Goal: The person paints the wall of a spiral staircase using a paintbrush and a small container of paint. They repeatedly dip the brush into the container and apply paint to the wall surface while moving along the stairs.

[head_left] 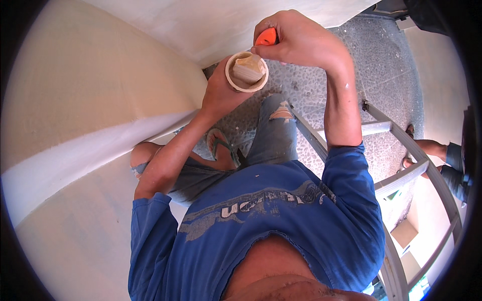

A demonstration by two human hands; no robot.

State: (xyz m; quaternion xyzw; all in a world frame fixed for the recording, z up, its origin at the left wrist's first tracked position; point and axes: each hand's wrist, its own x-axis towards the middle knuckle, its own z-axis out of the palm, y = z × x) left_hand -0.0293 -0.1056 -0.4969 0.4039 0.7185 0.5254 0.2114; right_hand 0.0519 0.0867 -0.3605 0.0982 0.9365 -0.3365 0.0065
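Up high: left hand (221, 93) wraps round tub (246, 71); right hand (296, 40) clenches orange-handled tool (266, 36) at tub rim, wall (90, 100) close left.

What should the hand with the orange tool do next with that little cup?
Probably scoop up some paste. The right hand holds the orange-handled tool at the rim of the round cup, which the left hand grips from below, and the beige paste sits right under it.

Cream wall (75, 100) at left, pale band running across it. Grey pebble floor (381, 65) below. Metal ladder (401, 175) – rungs at right. Second person's foot (427, 148) beside ladder – on pebbles. Sandal (221, 145) on wearer's own foot.
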